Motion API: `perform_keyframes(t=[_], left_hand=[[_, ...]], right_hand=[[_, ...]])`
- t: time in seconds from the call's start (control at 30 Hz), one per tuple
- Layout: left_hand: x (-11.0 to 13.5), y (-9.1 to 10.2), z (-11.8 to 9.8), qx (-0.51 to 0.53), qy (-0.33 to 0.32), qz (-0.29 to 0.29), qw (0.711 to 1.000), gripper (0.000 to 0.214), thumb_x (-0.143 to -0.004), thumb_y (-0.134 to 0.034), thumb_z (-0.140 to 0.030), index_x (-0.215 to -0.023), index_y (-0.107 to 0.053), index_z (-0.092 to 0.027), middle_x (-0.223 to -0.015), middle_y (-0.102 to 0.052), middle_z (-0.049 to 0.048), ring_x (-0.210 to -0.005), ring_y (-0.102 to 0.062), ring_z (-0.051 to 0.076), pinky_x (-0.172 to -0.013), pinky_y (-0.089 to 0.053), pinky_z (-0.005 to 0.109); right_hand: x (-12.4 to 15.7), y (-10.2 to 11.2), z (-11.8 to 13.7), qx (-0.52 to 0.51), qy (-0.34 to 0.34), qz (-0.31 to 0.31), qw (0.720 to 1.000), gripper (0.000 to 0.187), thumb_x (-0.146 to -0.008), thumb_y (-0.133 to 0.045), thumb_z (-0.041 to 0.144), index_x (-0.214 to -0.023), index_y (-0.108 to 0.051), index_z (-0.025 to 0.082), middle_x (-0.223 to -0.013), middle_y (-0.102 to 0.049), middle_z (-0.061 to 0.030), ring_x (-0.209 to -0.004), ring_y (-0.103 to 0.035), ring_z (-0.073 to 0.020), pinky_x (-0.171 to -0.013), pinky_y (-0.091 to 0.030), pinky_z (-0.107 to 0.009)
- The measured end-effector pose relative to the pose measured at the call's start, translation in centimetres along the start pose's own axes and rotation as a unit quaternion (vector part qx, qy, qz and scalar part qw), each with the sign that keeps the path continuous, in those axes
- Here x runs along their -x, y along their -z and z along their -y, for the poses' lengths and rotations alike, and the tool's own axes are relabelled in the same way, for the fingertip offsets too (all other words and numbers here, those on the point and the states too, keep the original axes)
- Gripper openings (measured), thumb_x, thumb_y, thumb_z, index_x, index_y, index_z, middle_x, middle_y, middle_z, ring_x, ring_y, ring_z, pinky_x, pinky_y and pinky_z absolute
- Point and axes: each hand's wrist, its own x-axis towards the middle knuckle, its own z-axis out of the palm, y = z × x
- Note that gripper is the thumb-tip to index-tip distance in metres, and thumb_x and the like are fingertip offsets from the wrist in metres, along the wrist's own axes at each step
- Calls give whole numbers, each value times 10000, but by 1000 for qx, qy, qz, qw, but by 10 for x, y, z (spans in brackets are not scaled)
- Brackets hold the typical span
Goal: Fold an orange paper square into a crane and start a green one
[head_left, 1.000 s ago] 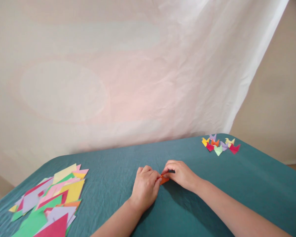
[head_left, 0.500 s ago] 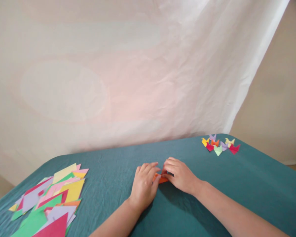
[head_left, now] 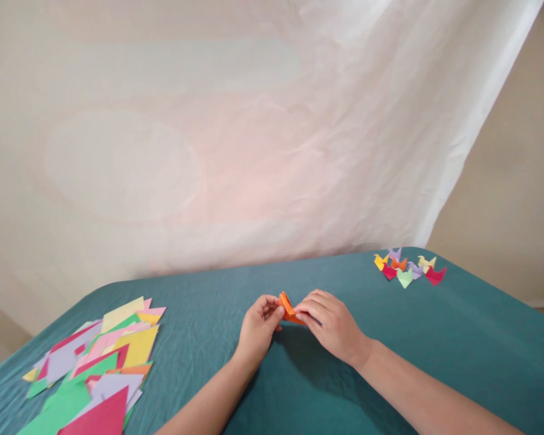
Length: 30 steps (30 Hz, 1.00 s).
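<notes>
A small folded orange paper piece (head_left: 288, 307) is held just above the teal tablecloth (head_left: 435, 338), near the middle. My left hand (head_left: 258, 329) pinches its left end with thumb and fingertips. My right hand (head_left: 330, 323) grips its right end, fingers curled over it. Both hands meet at the piece, and part of the paper is hidden under my right fingers.
A loose pile of coloured paper squares (head_left: 95, 368) lies at the near left of the table. Several small folded paper figures (head_left: 408, 269) cluster at the far right. A white crumpled sheet (head_left: 236, 133) hangs behind the table.
The orange piece has been lifted off the cloth and tilted up on edge. My left hand turned from lying knuckles-up to a pinch at its left end.
</notes>
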Motion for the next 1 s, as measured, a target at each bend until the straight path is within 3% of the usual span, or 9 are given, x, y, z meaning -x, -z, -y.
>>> perform_keyframes(t=[0.3, 0.7, 0.87, 1.0], left_hand=[[2, -1, -3, 10, 36, 20, 999, 276, -778, -616, -406, -834, -616, -136, -730, -602, 19, -613, -517, 109, -518, -427, 192], [6, -9, 0, 73, 84, 8, 994, 307, -748, -641, -443, -784, -611, -141, -691, -577, 1, -571, -498, 84, -488, -412, 170], [6, -9, -1, 67, 52, -4, 996, 308, -758, -639, -408, -947, -583, -171, -770, -590, 0, -570, -537, 88, -458, -421, 168], [9, -9, -6, -23, -22, -18, 999, 280, -773, -628, -352, -997, -601, -186, -948, -633, 52, -711, -607, 138, -509, -486, 198]], right_hand=[[-1, 1, 3, 37, 41, -24, 998, 193, -925, -475, 191, -838, -646, 203, -826, -628, -52, -836, -536, -198, -759, -436, -354], [0, -4, 7, 49, 46, 5, 998, 156, -927, -463, 180, -853, -599, 185, -857, -623, -52, -868, -524, -204, -799, -421, -371], [0, -4, 9, 40, 43, 3, 998, 158, -931, -444, 173, -862, -585, 188, -859, -620, -54, -849, -531, -199, -786, -424, -360], [1, -3, 6, 41, -2, -37, 998, 140, -927, -465, 198, -844, -577, 184, -833, -617, -59, -801, -544, -196, -749, -433, -349]])
